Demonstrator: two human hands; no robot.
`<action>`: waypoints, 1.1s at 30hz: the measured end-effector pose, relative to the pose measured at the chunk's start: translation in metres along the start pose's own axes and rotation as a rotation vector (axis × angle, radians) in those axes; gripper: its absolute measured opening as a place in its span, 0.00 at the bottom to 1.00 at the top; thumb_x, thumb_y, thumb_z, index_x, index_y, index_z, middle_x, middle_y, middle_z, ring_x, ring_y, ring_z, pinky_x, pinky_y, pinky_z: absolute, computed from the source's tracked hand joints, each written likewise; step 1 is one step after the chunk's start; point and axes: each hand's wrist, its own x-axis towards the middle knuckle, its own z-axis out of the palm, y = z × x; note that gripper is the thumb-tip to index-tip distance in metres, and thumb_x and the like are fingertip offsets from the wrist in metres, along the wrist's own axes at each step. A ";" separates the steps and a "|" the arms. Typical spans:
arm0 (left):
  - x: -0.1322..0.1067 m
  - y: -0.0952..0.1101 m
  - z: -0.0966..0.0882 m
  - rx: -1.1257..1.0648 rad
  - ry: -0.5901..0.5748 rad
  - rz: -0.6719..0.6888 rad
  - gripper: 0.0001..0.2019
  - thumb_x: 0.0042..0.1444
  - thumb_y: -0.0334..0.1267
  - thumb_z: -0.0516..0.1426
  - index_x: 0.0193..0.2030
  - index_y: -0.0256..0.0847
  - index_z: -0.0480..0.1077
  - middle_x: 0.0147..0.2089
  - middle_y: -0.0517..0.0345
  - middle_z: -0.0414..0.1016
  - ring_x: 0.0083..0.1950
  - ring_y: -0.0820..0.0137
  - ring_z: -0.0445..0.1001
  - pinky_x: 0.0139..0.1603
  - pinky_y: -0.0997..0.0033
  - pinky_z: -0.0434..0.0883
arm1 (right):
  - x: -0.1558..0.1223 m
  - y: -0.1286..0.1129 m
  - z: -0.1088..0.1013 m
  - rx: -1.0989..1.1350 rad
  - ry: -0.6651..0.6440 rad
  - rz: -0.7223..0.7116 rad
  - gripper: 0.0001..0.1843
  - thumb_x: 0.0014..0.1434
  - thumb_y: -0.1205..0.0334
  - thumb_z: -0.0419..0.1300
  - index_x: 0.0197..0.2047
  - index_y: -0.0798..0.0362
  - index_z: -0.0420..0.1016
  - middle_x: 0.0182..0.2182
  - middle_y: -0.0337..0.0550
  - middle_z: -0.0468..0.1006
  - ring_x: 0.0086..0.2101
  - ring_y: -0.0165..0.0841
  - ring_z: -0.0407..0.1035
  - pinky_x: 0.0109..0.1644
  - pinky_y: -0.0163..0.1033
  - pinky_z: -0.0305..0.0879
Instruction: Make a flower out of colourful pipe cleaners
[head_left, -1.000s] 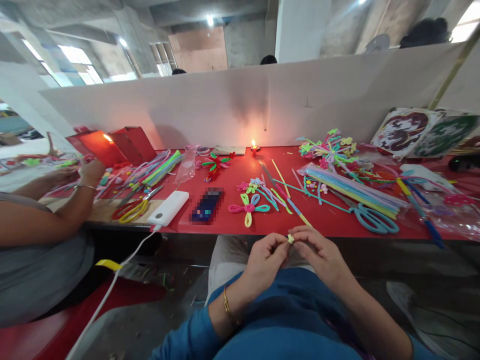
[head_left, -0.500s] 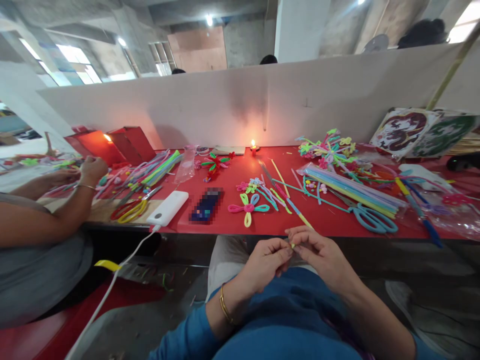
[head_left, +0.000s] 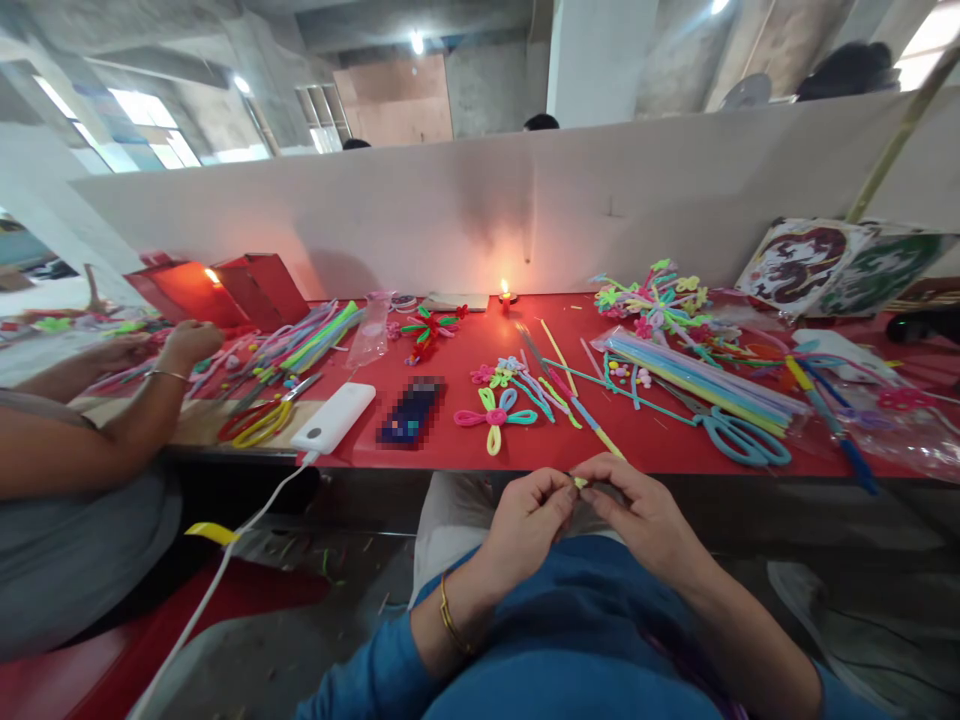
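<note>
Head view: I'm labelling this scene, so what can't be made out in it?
In the head view:
- Small pale-yellow piece: tiny and partly covered by the left hand and right hand; full shape unclear.
- Dark phone: pixelation blurs its screen.
- Co-worker: head cut off by the left edge.
- Far head: all but its dark top hidden by the white partition.

Whole bench: no text can be read.
Phone (head_left: 411, 412): its screen is blurred into blocks, unreadable.
White power bank (head_left: 341, 410): it bears a dark oval spot, perhaps a display, too small to read.
Dragon panels (head_left: 801, 262): no lettering is legible.
Plastic packet (head_left: 705, 377): no brand can be made out.
</note>
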 end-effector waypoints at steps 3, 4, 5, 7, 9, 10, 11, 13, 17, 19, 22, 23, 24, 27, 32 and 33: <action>-0.001 0.000 -0.001 -0.095 -0.065 -0.067 0.14 0.47 0.45 0.56 0.23 0.36 0.62 0.16 0.67 0.58 0.16 0.81 0.53 0.17 0.78 0.49 | 0.002 0.000 -0.003 -0.002 -0.038 -0.072 0.05 0.55 0.66 0.52 0.30 0.51 0.68 0.28 0.39 0.69 0.31 0.30 0.66 0.36 0.34 0.63; -0.001 0.000 -0.002 -0.159 -0.106 -0.109 0.13 0.47 0.44 0.56 0.23 0.36 0.62 0.15 0.67 0.57 0.16 0.82 0.52 0.17 0.78 0.48 | 0.002 0.001 -0.003 0.015 -0.049 -0.097 0.06 0.55 0.66 0.52 0.29 0.51 0.68 0.28 0.39 0.69 0.30 0.29 0.65 0.35 0.34 0.63; -0.001 -0.001 -0.002 -0.231 -0.153 -0.153 0.12 0.46 0.43 0.57 0.23 0.36 0.62 0.14 0.68 0.57 0.15 0.82 0.51 0.16 0.78 0.47 | 0.002 0.003 -0.003 0.038 -0.056 -0.122 0.06 0.55 0.66 0.52 0.28 0.51 0.67 0.28 0.39 0.68 0.30 0.29 0.65 0.35 0.34 0.63; -0.002 -0.001 -0.002 -0.346 -0.230 -0.213 0.11 0.45 0.42 0.57 0.23 0.36 0.62 0.14 0.69 0.55 0.15 0.82 0.50 0.16 0.78 0.46 | 0.002 0.006 -0.003 0.092 -0.051 -0.160 0.07 0.56 0.64 0.52 0.27 0.51 0.67 0.28 0.40 0.68 0.30 0.30 0.65 0.35 0.34 0.63; -0.002 0.000 -0.002 -0.339 -0.222 -0.206 0.11 0.45 0.42 0.57 0.24 0.37 0.62 0.14 0.68 0.55 0.15 0.82 0.50 0.16 0.78 0.47 | 0.002 0.008 -0.002 0.123 -0.004 -0.131 0.07 0.56 0.62 0.52 0.28 0.51 0.67 0.29 0.40 0.69 0.32 0.30 0.66 0.36 0.35 0.63; -0.002 0.000 -0.002 -0.277 -0.185 -0.175 0.11 0.46 0.43 0.56 0.24 0.37 0.62 0.15 0.68 0.56 0.15 0.81 0.51 0.17 0.78 0.48 | 0.002 0.009 -0.002 0.125 0.032 -0.085 0.06 0.56 0.60 0.52 0.30 0.51 0.67 0.29 0.41 0.70 0.32 0.31 0.66 0.36 0.35 0.63; -0.003 0.000 -0.002 -0.185 -0.132 -0.124 0.11 0.48 0.43 0.55 0.24 0.37 0.62 0.16 0.67 0.57 0.16 0.81 0.52 0.17 0.78 0.49 | 0.002 0.010 -0.001 0.117 0.062 -0.027 0.06 0.56 0.59 0.52 0.31 0.51 0.67 0.28 0.40 0.70 0.31 0.31 0.66 0.35 0.35 0.63; -0.004 -0.001 -0.002 0.071 -0.024 0.026 0.11 0.51 0.43 0.52 0.26 0.37 0.63 0.18 0.64 0.60 0.19 0.79 0.56 0.20 0.78 0.54 | 0.002 0.011 -0.001 0.091 0.064 0.083 0.11 0.57 0.55 0.50 0.29 0.52 0.67 0.25 0.39 0.69 0.28 0.30 0.64 0.32 0.34 0.61; -0.004 -0.006 -0.007 0.607 0.051 0.386 0.10 0.55 0.38 0.49 0.30 0.40 0.69 0.25 0.58 0.67 0.28 0.73 0.62 0.32 0.73 0.59 | 0.001 0.012 0.003 0.187 -0.047 0.205 0.27 0.59 0.47 0.42 0.17 0.53 0.62 0.15 0.37 0.63 0.21 0.29 0.60 0.26 0.34 0.57; -0.003 -0.010 -0.010 0.748 0.034 0.489 0.11 0.56 0.37 0.48 0.31 0.41 0.71 0.28 0.55 0.69 0.30 0.71 0.64 0.34 0.72 0.58 | 0.000 0.011 0.006 0.291 -0.079 0.275 0.29 0.59 0.45 0.41 0.14 0.52 0.61 0.12 0.36 0.60 0.18 0.28 0.58 0.24 0.34 0.56; -0.002 -0.012 -0.012 0.831 0.006 0.544 0.12 0.56 0.37 0.48 0.31 0.42 0.72 0.28 0.54 0.70 0.31 0.70 0.64 0.35 0.71 0.58 | -0.001 0.009 0.009 0.375 -0.140 0.344 0.28 0.57 0.44 0.46 0.13 0.52 0.61 0.11 0.35 0.59 0.16 0.28 0.57 0.22 0.34 0.55; -0.002 -0.012 -0.013 0.849 -0.001 0.554 0.12 0.57 0.37 0.47 0.31 0.43 0.72 0.28 0.54 0.70 0.31 0.70 0.64 0.35 0.72 0.58 | -0.001 0.008 0.009 0.384 -0.154 0.349 0.27 0.56 0.45 0.47 0.14 0.52 0.62 0.11 0.35 0.59 0.16 0.27 0.57 0.22 0.34 0.55; -0.002 -0.012 -0.013 0.868 -0.007 0.565 0.12 0.57 0.36 0.47 0.31 0.42 0.72 0.28 0.54 0.70 0.31 0.70 0.64 0.35 0.72 0.58 | -0.001 0.007 0.009 0.383 -0.160 0.348 0.25 0.55 0.46 0.48 0.14 0.53 0.62 0.11 0.35 0.60 0.16 0.27 0.57 0.22 0.33 0.55; -0.003 -0.009 -0.014 0.947 -0.041 0.587 0.14 0.58 0.35 0.45 0.32 0.42 0.71 0.28 0.54 0.69 0.31 0.70 0.64 0.34 0.72 0.58 | 0.001 0.006 0.002 0.301 -0.176 0.308 0.22 0.55 0.49 0.51 0.16 0.53 0.62 0.13 0.35 0.63 0.18 0.27 0.59 0.24 0.33 0.57; -0.005 -0.003 -0.013 1.020 -0.101 0.590 0.15 0.59 0.35 0.43 0.31 0.41 0.70 0.27 0.54 0.69 0.30 0.70 0.63 0.33 0.71 0.57 | 0.006 0.002 -0.020 -0.033 -0.374 0.135 0.16 0.56 0.57 0.51 0.20 0.53 0.66 0.17 0.36 0.68 0.22 0.28 0.62 0.26 0.32 0.58; -0.005 -0.002 -0.012 1.011 -0.104 0.582 0.15 0.59 0.35 0.43 0.31 0.41 0.70 0.27 0.55 0.69 0.30 0.70 0.63 0.33 0.71 0.57 | 0.008 0.000 -0.025 -0.086 -0.412 0.101 0.14 0.57 0.59 0.51 0.22 0.53 0.67 0.19 0.37 0.69 0.22 0.28 0.63 0.26 0.32 0.58</action>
